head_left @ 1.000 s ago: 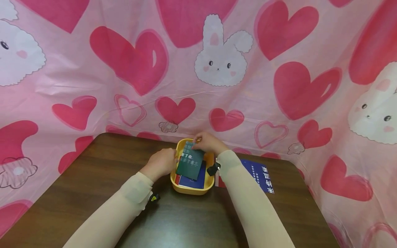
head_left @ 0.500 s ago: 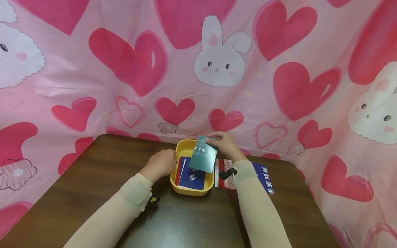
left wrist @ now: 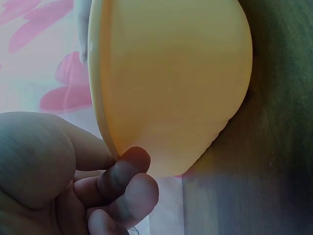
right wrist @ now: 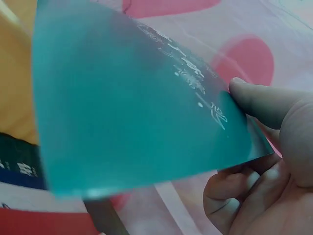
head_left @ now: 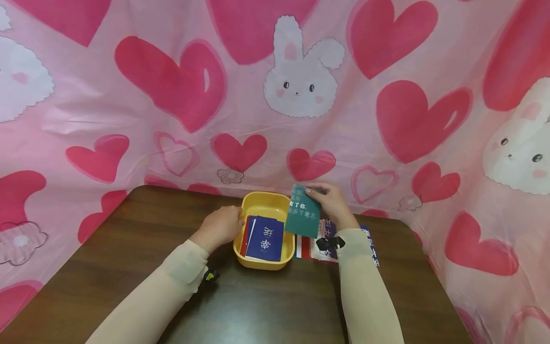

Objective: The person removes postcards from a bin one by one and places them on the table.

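Observation:
A green card (head_left: pixel 302 217) with white lettering is pinched at its far right corner by my right hand (head_left: pixel 335 203), just right of the yellow basin. In the right wrist view the thumb lies on the front of the green card (right wrist: pixel 127 117) and the other fingers are behind it. My left hand (head_left: pixel 220 227) grips the left rim of the yellow basin (head_left: pixel 258 264); the left wrist view shows fingertips (left wrist: pixel 139 191) at the rim of the basin (left wrist: pixel 176 73). Inside the basin lies a blue card (head_left: pixel 266 239) with white characters, over a red-edged card.
Right of the basin, several red, white and blue cards (head_left: pixel 305 247) lie on the brown wooden table (head_left: pixel 240 306), partly hidden by the right wrist. A pink cloth (head_left: pixel 249 110) with hearts and rabbits hangs close behind the table's far edge.
The right hand has lifted the green card out of the basin and carried it right, over the cards beside it, uncovering the blue card. The left hand stays on the rim.

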Available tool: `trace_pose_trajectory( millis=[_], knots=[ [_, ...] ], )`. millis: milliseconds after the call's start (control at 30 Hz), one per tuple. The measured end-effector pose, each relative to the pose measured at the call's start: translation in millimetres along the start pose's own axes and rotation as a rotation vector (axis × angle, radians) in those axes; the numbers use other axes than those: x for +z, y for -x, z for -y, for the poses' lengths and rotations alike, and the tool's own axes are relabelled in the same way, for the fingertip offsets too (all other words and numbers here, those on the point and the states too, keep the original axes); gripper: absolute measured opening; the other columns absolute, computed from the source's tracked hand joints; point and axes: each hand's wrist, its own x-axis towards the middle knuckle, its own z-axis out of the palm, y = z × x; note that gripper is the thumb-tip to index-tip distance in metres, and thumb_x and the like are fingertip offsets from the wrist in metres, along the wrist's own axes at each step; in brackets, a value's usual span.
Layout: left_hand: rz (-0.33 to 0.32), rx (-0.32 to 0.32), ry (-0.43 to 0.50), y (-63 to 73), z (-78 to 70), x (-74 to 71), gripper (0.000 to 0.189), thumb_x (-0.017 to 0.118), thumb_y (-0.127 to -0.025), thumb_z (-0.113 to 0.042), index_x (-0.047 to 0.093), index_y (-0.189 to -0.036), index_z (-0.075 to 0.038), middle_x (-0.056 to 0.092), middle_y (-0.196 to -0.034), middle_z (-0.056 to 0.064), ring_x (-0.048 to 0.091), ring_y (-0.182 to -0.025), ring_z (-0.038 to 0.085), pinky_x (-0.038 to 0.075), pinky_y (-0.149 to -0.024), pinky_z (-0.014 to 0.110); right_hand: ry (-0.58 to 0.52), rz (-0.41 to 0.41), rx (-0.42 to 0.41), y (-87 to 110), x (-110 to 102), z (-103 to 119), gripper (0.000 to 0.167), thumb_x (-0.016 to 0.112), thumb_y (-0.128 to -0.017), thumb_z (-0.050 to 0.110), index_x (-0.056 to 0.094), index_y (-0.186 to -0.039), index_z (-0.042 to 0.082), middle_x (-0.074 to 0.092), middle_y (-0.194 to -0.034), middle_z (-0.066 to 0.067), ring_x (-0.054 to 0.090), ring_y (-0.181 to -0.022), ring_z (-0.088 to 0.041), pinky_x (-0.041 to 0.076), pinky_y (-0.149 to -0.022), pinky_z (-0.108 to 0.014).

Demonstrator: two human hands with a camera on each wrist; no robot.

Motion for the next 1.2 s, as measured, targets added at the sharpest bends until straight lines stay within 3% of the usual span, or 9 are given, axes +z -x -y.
trace_pose_trajectory(
  millis=[233, 433, 533, 733, 967, 1067, 1200],
  knots=[
    [0.008, 0.005, -0.004, -1.0, 0.6, -0.7, 0.049, 0.074, -0.111, -0.029, 0.067, -0.152, -0.004, 0.078, -0.115, 0.010, 0.072, -0.090, 0.024, 0.070, -0.096, 0.051, 0.002, 0.012, 0.055, 12.2, -26.0, 10.0, 0.043, 0.083, -0.107, 0.024, 0.076, -0.147, 0.010, 0.079, -0.112, -0.001, 0.081, -0.083, -0.018, 0.073, -0.075, -0.041],
    [0.010, 0.013, 0.000, -0.7, 0.0, -1.5, 0.045, 0.074, -0.111, -0.029, 0.069, -0.149, -0.006, 0.078, -0.111, 0.008, 0.072, -0.089, 0.023, 0.070, -0.095, 0.050, 0.033, -0.037, 0.039, 30.5, -59.0, 22.6, 0.046, 0.080, -0.109, 0.026, 0.073, -0.150, 0.007, 0.076, -0.110, 0.005, 0.079, -0.084, -0.012, 0.072, -0.076, -0.036],
    [0.008, 0.013, -0.007, -0.3, -0.8, -1.1, 0.045, 0.074, -0.110, -0.029, 0.069, -0.148, -0.005, 0.078, -0.112, 0.008, 0.072, -0.091, 0.024, 0.069, -0.096, 0.052, 0.073, -0.060, 0.056, 38.6, -75.9, 24.8, 0.047, 0.078, -0.110, 0.031, 0.073, -0.152, 0.010, 0.075, -0.117, 0.001, 0.079, -0.090, -0.015, 0.072, -0.078, -0.037],
    [-0.009, 0.022, -0.032, 0.7, -0.6, -1.4, 0.043, 0.074, -0.110, -0.028, 0.070, -0.146, -0.004, 0.078, -0.110, 0.010, 0.071, -0.092, 0.027, 0.068, -0.099, 0.057, 0.200, -0.123, 0.145, 53.4, -109.2, 18.4, 0.049, 0.072, -0.113, 0.039, 0.069, -0.157, 0.017, 0.062, -0.151, -0.015, 0.068, -0.110, -0.027, 0.068, -0.084, -0.037],
    [-0.010, 0.026, -0.044, -1.2, 1.1, -1.5, 0.043, 0.074, -0.110, -0.029, 0.070, -0.145, -0.004, 0.077, -0.111, 0.010, 0.072, -0.095, 0.028, 0.067, -0.101, 0.059, 0.285, -0.172, 0.267, 61.8, -137.3, 1.0, 0.047, 0.068, -0.115, 0.033, 0.068, -0.156, 0.010, 0.061, -0.148, -0.021, 0.063, -0.110, -0.032, 0.060, -0.083, -0.039],
    [-0.017, 0.033, -0.048, -1.4, 1.2, -1.3, 0.043, 0.074, -0.110, -0.029, 0.070, -0.145, -0.004, 0.078, -0.112, 0.011, 0.072, -0.096, 0.028, 0.066, -0.102, 0.061, 0.325, -0.163, 0.262, 62.3, -144.2, -9.9, 0.045, 0.067, -0.115, 0.028, 0.069, -0.153, 0.004, 0.060, -0.152, -0.025, 0.060, -0.120, -0.035, 0.056, -0.091, -0.041],
    [-0.026, 0.049, -0.050, -1.3, 0.6, -0.7, 0.041, 0.073, -0.110, -0.029, 0.072, -0.143, -0.004, 0.078, -0.109, 0.010, 0.072, -0.094, 0.028, 0.067, -0.101, 0.059, 0.351, -0.120, 0.276, 60.9, -150.2, -29.6, 0.043, 0.067, -0.115, 0.024, 0.069, -0.151, 0.001, 0.054, -0.164, -0.028, 0.050, -0.139, -0.042, 0.048, -0.111, -0.053]
  ],
)
